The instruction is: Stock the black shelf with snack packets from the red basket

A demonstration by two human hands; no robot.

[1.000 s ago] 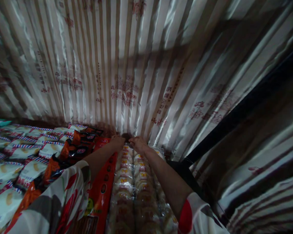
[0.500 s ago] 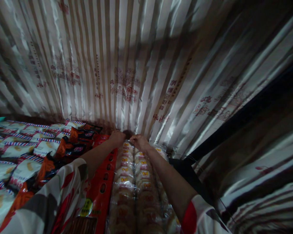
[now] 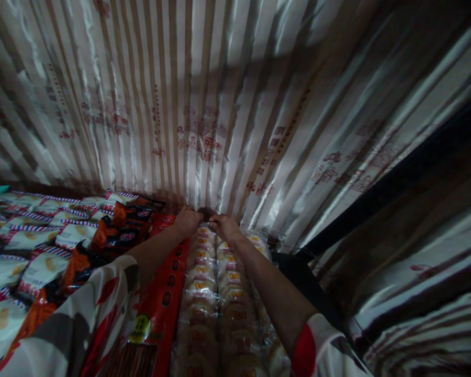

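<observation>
My left hand (image 3: 189, 221) is closed at the far end of a row of round, pale cakes in a clear plastic packet (image 3: 200, 272). My right hand (image 3: 224, 226) pinches with thumb and fingers just across from it, over the far end of the neighbouring clear packet (image 3: 233, 277). Between the two hands lies the top edge of the plastic. What the fingertips hold is too dark and small to make out. Yellow and red labels show on the wrapped cakes. Left of them, a long red packet (image 3: 167, 293) with dark ovals lies partly under my left forearm.
Several white packets with striped edges (image 3: 43, 272) and orange-and-black packets (image 3: 121, 235) fill the left side. A striped, shiny curtain (image 3: 204, 104) hangs right behind the goods. A dark bar (image 3: 357, 193) runs diagonally at the right. More clear packets (image 3: 259, 243) lie beside my right forearm.
Both hands stay almost in place at the far end of the clear packets. The cakes and their labels under the plastic have shifted slightly toward the curtain.
</observation>
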